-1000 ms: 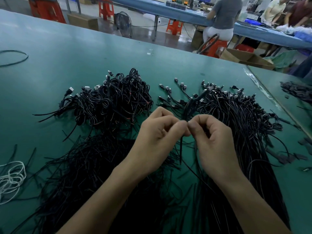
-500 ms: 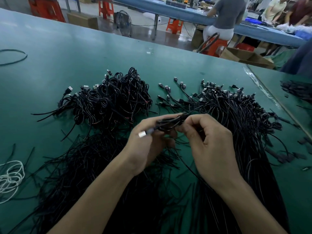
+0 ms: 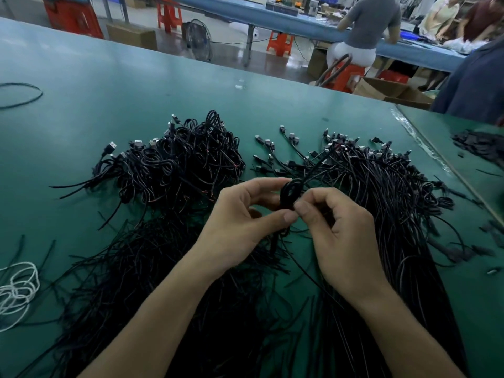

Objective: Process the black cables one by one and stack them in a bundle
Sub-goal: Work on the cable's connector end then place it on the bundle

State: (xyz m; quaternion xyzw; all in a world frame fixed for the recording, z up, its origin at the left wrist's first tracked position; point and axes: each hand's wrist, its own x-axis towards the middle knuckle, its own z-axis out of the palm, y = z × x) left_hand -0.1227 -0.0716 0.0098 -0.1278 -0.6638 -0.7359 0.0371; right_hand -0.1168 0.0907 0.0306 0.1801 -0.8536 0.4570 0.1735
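A person works at a green desk (image 3: pixel 114 85) with both hands held up over it. Between the hands is one black cable (image 3: pixel 289 192), folded into a small loop. The left hand (image 3: pixel 240 227) is closed on the loop, with the thumb under it and the fingers curled over the top. The right hand (image 3: pixel 343 241) is closed too, and its thumb and first finger pinch the cable just beside the left thumb. The two thumbs almost touch. One end of the cable runs up and to the right, away from the loop, toward the far pile. Another thin part hangs down from the hands and runs under the right wrist.

Behind the left hand sits a pile of looped cables (image 3: pixel 180 165), all bunched up, with plugs poking out at the left. Behind the right hand lies a long spread of straight cables (image 3: pixel 381 186), with their plugs fanned out at the far end. A messy heap of loose black wires (image 3: pixel 152 268) lies under and beside the left arm. A white cord (image 3: pixel 19 290) curls at the left edge of the desk. A thin black ring of wire (image 3: pixel 21 95) lies far off at the left.
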